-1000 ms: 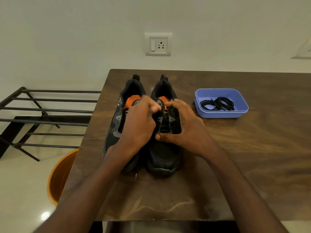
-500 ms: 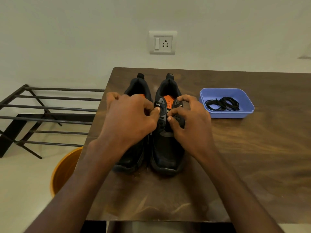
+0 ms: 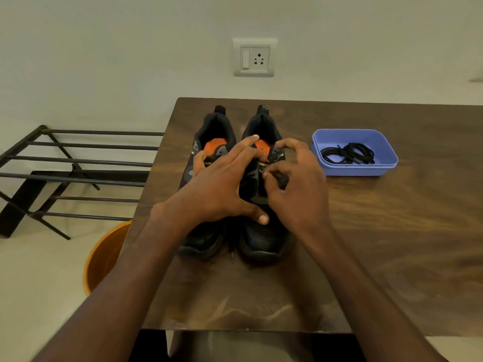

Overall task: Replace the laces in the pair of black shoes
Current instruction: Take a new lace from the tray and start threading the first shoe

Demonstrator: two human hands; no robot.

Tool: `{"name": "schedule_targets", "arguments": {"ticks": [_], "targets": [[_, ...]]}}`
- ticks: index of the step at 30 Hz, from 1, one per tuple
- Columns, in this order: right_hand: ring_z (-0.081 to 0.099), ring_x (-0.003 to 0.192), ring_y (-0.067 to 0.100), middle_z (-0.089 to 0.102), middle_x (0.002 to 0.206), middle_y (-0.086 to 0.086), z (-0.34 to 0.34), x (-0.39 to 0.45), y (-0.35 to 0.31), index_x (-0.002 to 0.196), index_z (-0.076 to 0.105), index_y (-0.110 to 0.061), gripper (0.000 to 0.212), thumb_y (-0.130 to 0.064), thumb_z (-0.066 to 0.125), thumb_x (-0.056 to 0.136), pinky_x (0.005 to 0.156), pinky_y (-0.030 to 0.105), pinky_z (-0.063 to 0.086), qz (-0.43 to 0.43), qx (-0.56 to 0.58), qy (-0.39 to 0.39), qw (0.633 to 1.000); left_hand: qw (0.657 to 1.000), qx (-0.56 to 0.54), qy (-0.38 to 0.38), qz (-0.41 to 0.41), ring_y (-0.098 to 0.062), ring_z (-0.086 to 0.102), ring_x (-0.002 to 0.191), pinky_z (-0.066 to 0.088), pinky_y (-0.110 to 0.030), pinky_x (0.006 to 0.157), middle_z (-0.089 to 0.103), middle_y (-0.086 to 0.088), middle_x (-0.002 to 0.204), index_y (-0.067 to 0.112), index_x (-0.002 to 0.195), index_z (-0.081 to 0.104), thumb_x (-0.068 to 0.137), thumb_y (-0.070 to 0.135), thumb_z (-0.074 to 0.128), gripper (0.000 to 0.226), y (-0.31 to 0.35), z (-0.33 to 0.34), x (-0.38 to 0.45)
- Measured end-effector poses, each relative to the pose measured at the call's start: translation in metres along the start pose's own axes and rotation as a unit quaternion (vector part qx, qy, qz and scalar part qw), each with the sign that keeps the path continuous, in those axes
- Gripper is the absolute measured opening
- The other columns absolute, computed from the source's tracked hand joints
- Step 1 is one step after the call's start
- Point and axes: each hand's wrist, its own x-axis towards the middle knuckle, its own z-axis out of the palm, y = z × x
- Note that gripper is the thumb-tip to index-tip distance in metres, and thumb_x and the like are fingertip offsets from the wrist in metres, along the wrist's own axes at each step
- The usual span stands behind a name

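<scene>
Two black shoes with orange insoles stand side by side on the wooden table, toes toward me: the left shoe and the right shoe. My left hand lies spread across both shoes, fingers apart, thumb on the right shoe's forefoot. My right hand is at the right shoe's eyelets, thumb and fingers pinched on a black lace, index finger on the tongue's edge. A loose lace end pokes out between the toes. The hands hide most of the lacing.
A blue plastic tray to the right of the shoes holds a bundle of black laces. An orange bucket stands on the floor by the table's left edge, with a black metal rack beyond it. A wall socket is behind the table.
My left hand has opened from a pinch at the tongue and now lies flat across both shoes. My right hand has shifted slightly right, still pinching at the eyelets.
</scene>
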Motion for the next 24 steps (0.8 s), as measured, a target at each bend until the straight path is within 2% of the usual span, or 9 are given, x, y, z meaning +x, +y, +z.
{"name": "schedule_targets", "arguments": {"ticks": [2,4,6,11,14,17,20,22,24], "targets": [[0.051,0.118,0.006,0.056,0.132,-0.006,-0.010,-0.001,0.002,0.083,0.077,-0.023,0.005,-0.025,0.074,0.084,0.095,0.033,0.050,0.062,0.037,0.061,0.996,1.000,-0.012,-0.002,-0.001,-0.014,0.019,0.155,-0.005,-0.058,0.125,-0.002,0.023,0.170,0.043,0.148,0.027,0.060,0.071,0.086,0.110,0.000,-0.001,0.001],[0.051,0.119,0.009,0.055,0.129,-0.004,-0.017,-0.002,0.005,0.085,0.073,-0.026,0.004,-0.029,0.071,0.084,0.095,0.041,0.052,0.108,0.070,0.098,0.987,1.000,-0.005,-0.001,-0.004,-0.017,0.019,0.155,-0.003,-0.065,0.124,0.000,0.022,0.170,0.045,0.147,0.026,0.058,0.073,0.084,0.109,-0.002,-0.001,0.001],[0.049,0.129,0.015,0.052,0.138,0.000,-0.020,-0.002,0.008,0.096,0.072,-0.025,0.014,-0.028,0.066,0.084,0.102,0.049,0.049,0.059,0.049,0.109,0.991,1.000,0.007,0.005,-0.007,-0.018,0.019,0.156,-0.004,-0.066,0.123,0.002,0.019,0.170,0.044,0.147,0.025,0.058,0.076,0.082,0.110,-0.003,0.000,0.002],[0.020,0.156,0.022,0.027,0.167,-0.008,-0.003,-0.001,0.000,0.120,0.073,-0.029,0.030,-0.021,0.067,0.091,0.119,0.055,0.027,-0.042,-0.060,-0.032,0.997,0.999,-0.023,0.035,0.004,-0.018,0.029,0.152,-0.009,-0.063,0.124,0.021,0.016,0.165,0.038,0.155,0.016,0.058,0.071,0.086,0.124,-0.001,0.001,-0.001],[0.025,0.154,0.020,0.034,0.164,-0.008,0.007,-0.003,0.002,0.113,0.076,-0.029,0.022,-0.024,0.068,0.093,0.118,0.054,0.029,-0.030,-0.064,-0.063,0.995,0.999,-0.030,0.035,0.003,-0.018,0.027,0.153,-0.009,-0.061,0.125,0.021,0.015,0.165,0.036,0.158,0.011,0.057,0.069,0.088,0.131,0.000,0.001,-0.002],[0.050,0.127,0.008,0.056,0.139,-0.007,0.001,-0.001,0.006,0.097,0.079,-0.027,0.011,-0.026,0.073,0.088,0.105,0.053,0.044,0.021,-0.025,0.051,0.998,1.000,-0.022,0.022,-0.002,-0.018,0.023,0.154,-0.009,-0.061,0.125,0.012,0.015,0.169,0.037,0.159,0.009,0.056,0.069,0.088,0.135,0.001,0.001,-0.001],[0.051,0.102,-0.003,0.061,0.122,-0.001,-0.011,0.001,0.005,0.086,0.072,-0.025,0.004,-0.024,0.069,0.088,0.095,0.046,0.053,0.110,0.084,0.211,0.968,0.999,-0.028,0.021,-0.007,-0.020,0.021,0.155,-0.009,-0.062,0.125,0.011,0.015,0.169,0.038,0.159,0.009,0.055,0.069,0.089,0.134,-0.001,0.001,0.000],[0.052,0.110,0.002,0.057,0.129,0.001,-0.016,0.002,0.006,0.093,0.070,-0.022,0.008,-0.022,0.066,0.088,0.097,0.050,0.051,0.127,0.076,0.234,0.961,0.999,-0.033,0.021,-0.008,-0.020,0.021,0.155,-0.009,-0.062,0.125,0.011,0.016,0.168,0.038,0.159,0.009,0.056,0.069,0.088,0.133,-0.001,0.001,0.000],[0.047,0.133,0.016,0.048,0.148,0.000,-0.014,0.001,0.005,0.113,0.070,-0.022,0.028,-0.018,0.065,0.086,0.101,0.058,0.046,0.067,-0.002,0.178,0.982,0.999,-0.035,0.023,-0.008,-0.020,0.021,0.155,-0.010,-0.061,0.125,0.013,0.015,0.168,0.037,0.159,0.009,0.056,0.069,0.088,0.133,-0.001,0.001,0.000]]}}
